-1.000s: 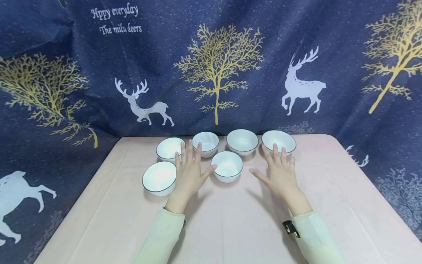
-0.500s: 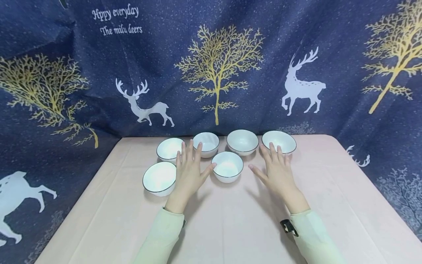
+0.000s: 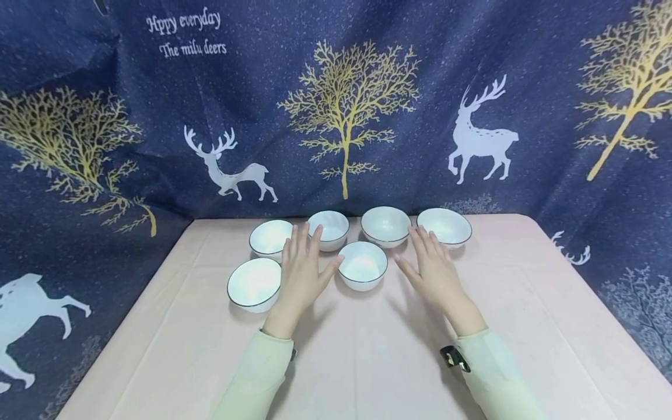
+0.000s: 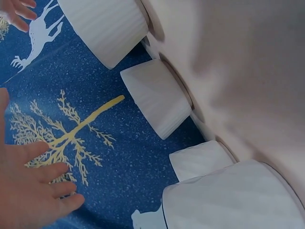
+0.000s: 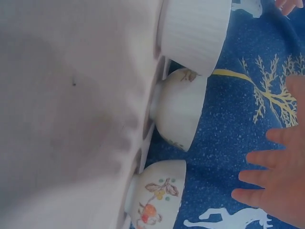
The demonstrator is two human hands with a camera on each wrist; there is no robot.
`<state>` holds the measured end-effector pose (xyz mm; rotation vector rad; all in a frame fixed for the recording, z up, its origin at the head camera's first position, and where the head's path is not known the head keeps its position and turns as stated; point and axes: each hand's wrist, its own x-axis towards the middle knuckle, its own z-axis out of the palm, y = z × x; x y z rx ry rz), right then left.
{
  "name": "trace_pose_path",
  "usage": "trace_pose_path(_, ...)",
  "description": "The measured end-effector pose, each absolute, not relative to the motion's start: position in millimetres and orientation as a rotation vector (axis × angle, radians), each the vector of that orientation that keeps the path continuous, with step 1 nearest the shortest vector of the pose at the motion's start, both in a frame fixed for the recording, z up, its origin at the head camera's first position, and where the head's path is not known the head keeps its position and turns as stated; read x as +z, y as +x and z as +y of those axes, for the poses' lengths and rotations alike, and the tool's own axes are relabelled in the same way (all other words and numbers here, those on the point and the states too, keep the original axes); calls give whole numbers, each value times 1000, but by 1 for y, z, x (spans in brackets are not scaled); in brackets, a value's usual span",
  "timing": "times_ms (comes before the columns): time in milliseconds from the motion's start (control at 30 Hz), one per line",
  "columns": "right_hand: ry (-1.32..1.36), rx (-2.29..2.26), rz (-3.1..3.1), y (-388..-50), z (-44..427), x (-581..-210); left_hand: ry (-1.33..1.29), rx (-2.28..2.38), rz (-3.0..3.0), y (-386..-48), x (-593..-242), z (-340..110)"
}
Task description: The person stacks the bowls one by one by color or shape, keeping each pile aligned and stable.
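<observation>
I see the left hand [image 3: 301, 279] and right hand [image 3: 434, 275], fingers spread, holding nothing, a ribbed white bowl [image 3: 363, 264] between their thumbs, rounded flower-painted bowls [image 5: 158, 195] near the right fingertips.

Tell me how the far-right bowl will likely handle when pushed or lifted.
The far-right bowl looks rigid, so it should keep its shape. It flares up from a narrower foot, so a push near the rim might tip it. Its smooth-looking wall may be slippery.
</observation>
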<state>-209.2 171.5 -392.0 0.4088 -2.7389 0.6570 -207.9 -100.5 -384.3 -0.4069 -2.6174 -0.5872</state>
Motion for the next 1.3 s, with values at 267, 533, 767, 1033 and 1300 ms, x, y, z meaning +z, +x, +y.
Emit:
trace_pose_path(267,452,767,-2706,-211,165,-391,-422,-636,-2589,-209,-385,-101)
trace_pose_path(533,455,1007,-2732,-212,159,-391,-424,-708,-2596,-210,-386,-102)
trace_pose_path(767,431,1236,-2745,-215,158,-398,-396,-756,-2624,-212,-389,-101)
trace_pose_path(1033,419,1428,-2764,-218,155,-405,-382,-832,-2639,-212,-391,-100)
trace_pose_path(1300,382,1595,-2791,-224,150,-407,-395,-947,-2644,-212,-391,-99)
